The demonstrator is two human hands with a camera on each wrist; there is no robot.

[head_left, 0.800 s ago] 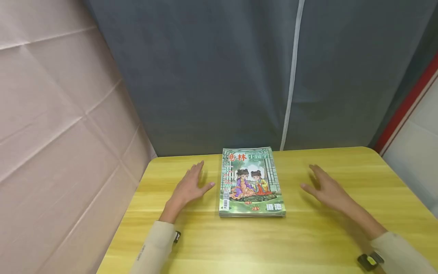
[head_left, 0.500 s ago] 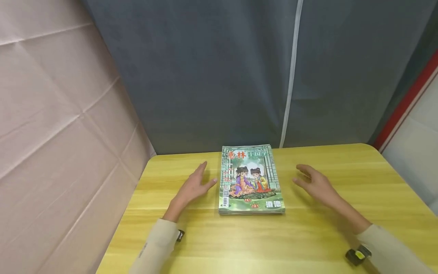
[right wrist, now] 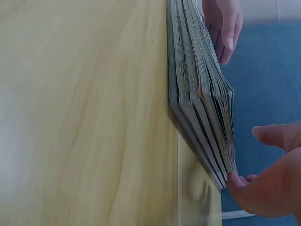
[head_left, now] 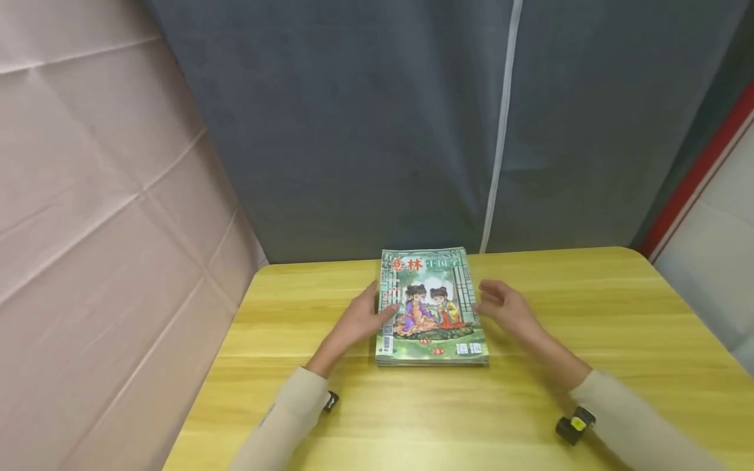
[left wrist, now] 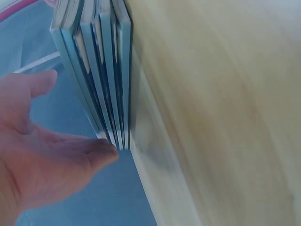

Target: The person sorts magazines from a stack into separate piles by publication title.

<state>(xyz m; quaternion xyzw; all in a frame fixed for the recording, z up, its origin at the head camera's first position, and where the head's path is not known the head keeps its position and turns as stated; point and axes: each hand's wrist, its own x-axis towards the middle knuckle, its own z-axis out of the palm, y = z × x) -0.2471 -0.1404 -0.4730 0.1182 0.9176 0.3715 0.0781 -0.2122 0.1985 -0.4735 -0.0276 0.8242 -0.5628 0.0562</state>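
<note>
A stack of several magazines (head_left: 434,343) lies flat on the table, its green top cover showing two drawn figures in robes. My left hand (head_left: 357,322) is at the stack's left side, thumb raised toward the cover. In the left wrist view, the fingertips (left wrist: 109,149) reach the spines, with thumb and fingers spread apart. On the opposite side, my right hand (head_left: 511,315) is beside the right edge. The right wrist view puts its fingertips (right wrist: 233,180) at the page edges, thumb held away. Whether the fingertips press on the stack, I cannot tell.
The yellow wood-grain table (head_left: 436,418) ends just behind the stack, against a dark grey curtain (head_left: 353,131). A pale pink cloth wall (head_left: 106,261) runs along the left. A red strip (head_left: 701,173) edges the white panel at right.
Both hands have moved inward to the sides of the magazine stack, the left going right and the right going left. The stack stays in place on the table.
</note>
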